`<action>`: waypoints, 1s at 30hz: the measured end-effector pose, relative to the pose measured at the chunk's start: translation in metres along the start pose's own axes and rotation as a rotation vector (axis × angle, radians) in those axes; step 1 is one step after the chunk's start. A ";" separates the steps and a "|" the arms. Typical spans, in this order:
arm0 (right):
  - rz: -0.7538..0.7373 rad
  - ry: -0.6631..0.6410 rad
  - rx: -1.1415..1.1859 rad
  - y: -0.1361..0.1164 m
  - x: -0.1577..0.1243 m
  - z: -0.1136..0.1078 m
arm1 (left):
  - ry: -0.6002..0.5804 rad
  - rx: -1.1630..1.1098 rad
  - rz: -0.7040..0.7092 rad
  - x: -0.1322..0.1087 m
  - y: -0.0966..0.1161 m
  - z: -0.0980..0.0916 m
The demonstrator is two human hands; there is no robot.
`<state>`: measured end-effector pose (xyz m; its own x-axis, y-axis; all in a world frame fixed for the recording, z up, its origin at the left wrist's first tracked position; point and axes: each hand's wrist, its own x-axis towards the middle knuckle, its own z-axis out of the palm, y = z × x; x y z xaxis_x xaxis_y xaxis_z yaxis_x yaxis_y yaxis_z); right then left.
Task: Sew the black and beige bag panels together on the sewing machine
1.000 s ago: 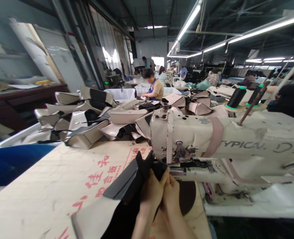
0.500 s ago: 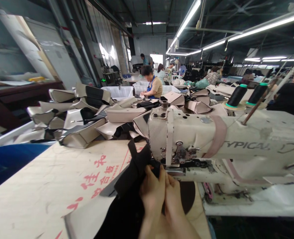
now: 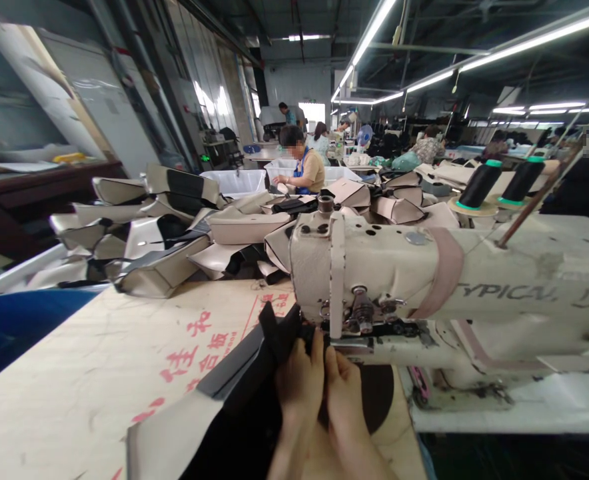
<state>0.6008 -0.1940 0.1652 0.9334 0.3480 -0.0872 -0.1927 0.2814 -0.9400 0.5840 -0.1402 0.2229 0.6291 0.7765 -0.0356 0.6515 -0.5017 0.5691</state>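
Note:
An unfinished bag piece (image 3: 247,373), black with a grey strip and a beige panel, runs from the lower left up to the head of a white sewing machine (image 3: 374,260). My left hand (image 3: 300,380) is closed on its black edge, fingertips close to the machine's needle area. Beside it, my right hand (image 3: 345,390) has its fingers curled and thumb raised, just below the machine's narrow arm (image 3: 399,353). What the right fingers grip is hidden. A dark rounded piece (image 3: 380,400) shows behind the right hand. The needle cannot be made out.
A plywood board (image 3: 99,373) with red lettering forms the work surface. Behind it lies a heap of beige and black bag pieces (image 3: 247,227). Two black thread cones (image 3: 480,185) stand behind the machine. A person (image 3: 302,163) works farther back, near white bins (image 3: 237,181).
My hands have drawn slightly apart, the left shifting a little left. The black strap end near the machine has tipped lower, and more of the grey strip shows.

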 end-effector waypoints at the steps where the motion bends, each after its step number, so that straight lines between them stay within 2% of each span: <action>1: 0.011 0.008 -0.005 0.001 0.000 0.000 | -0.002 -0.024 -0.037 0.001 -0.001 0.000; 5: 0.047 0.030 -0.020 0.002 -0.001 0.001 | -0.009 -0.103 -0.108 0.004 -0.003 0.001; 12: 0.085 0.059 0.009 -0.010 -0.001 0.005 | -0.031 0.079 -0.055 0.008 0.002 -0.004; 23: 0.063 0.018 -0.026 -0.012 0.002 -0.001 | -0.042 0.060 -0.040 0.007 0.001 -0.002; 30: 0.042 0.029 -0.049 0.001 0.004 -0.003 | -0.034 0.103 -0.001 0.008 0.001 -0.004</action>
<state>0.6051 -0.1949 0.1633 0.9334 0.3324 -0.1353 -0.2171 0.2230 -0.9503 0.5878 -0.1333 0.2267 0.6409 0.7649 -0.0648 0.6913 -0.5384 0.4819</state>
